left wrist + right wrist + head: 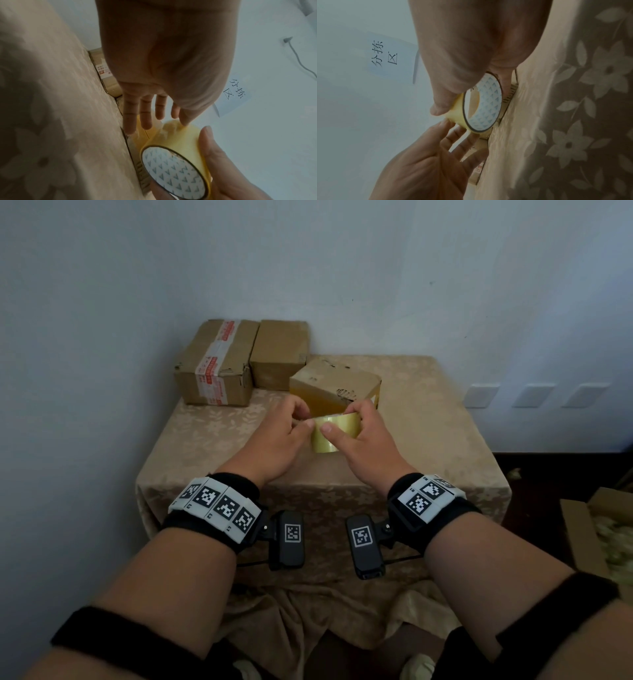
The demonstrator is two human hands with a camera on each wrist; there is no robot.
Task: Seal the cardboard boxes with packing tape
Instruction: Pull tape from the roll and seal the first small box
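Observation:
A roll of yellowish packing tape (334,433) (173,167) (486,102) is held above the table in front of a tilted cardboard box (337,378). That box has a shiny strip of tape on its near face. My right hand (342,422) (440,109) grips the roll, thumb on the outer face and fingers over the far side. My left hand (306,419) (180,117) pinches a crinkled loose end of tape at the roll's left rim with thumb and forefinger. Its other fingers are fairly straight.
Two more boxes stand at the table's back left: one with red-and-white tape (215,364), one plain (279,354). The table (428,419) has a beige flowered cloth and stands against a white wall. An open carton (582,529) sits on the floor at the right.

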